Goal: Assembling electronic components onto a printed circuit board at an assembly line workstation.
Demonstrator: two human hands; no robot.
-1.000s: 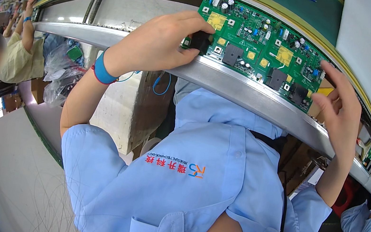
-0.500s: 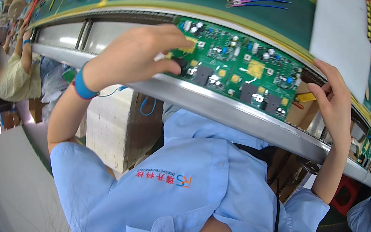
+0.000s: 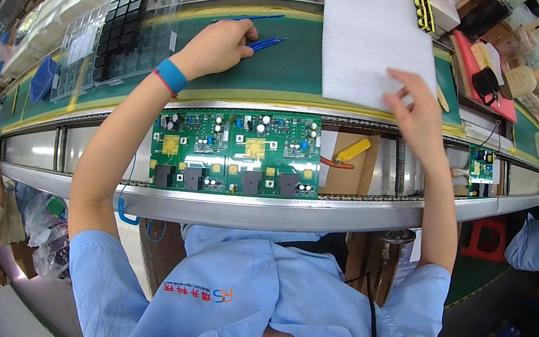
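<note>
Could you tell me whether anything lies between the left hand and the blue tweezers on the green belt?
Nothing visible does. The left hand already rests on the slim blue tweezers, whose tips stick out to the right of its fingers on the green conveyor belt. The white foam sheet lies further right, apart from them.

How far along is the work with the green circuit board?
Done: the green circuit board lies flat on the conveyor rail, with no hand on it. In hand: the left hand curls its fingers at the blue tweezers on the belt; the right hand rests on the white foam sheet. Left: probably tweezer work on the board.
</note>
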